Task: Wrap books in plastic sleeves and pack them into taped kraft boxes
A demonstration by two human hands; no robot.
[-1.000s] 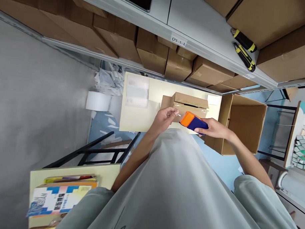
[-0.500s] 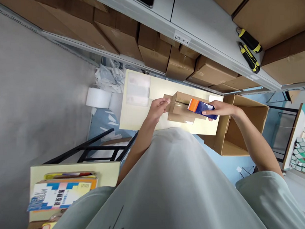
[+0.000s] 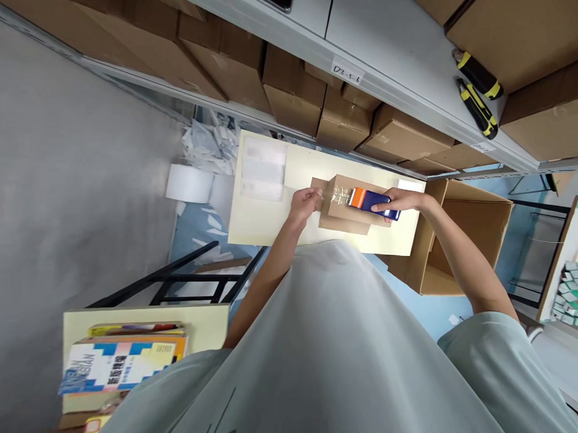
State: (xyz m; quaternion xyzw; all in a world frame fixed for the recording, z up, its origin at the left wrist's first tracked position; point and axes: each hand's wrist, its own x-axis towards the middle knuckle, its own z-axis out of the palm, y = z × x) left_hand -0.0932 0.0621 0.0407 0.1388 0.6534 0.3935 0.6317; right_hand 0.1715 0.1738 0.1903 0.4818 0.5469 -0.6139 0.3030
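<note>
A small cardboard box (image 3: 360,211) lies on the cream tabletop in front of me, with flaps sticking out at its left and near sides. My right hand (image 3: 397,202) is wrapped round a blue tape dispenser (image 3: 375,202) with an orange front, held against the top of the box. Shiny clear tape (image 3: 340,194) runs from the dispenser's toothed edge leftward over the box. At the left flap, the thumb and fingers of my left hand (image 3: 305,203) are pinched at the tape's end; whether they also grip the flap cannot be made out.
An open large carton (image 3: 468,238) stands right of the table (image 3: 260,222). Above it, a grey shelf (image 3: 385,37) holds two yellow-black utility knives (image 3: 478,97) and boxes. White rolls (image 3: 189,183) stand at left. Books (image 3: 122,365) lie on a lower-left stand.
My right hand has moved the tape dispenser a little to the left along the box. More shiny tape shows between the dispenser and my left hand, which has stayed almost in place.
</note>
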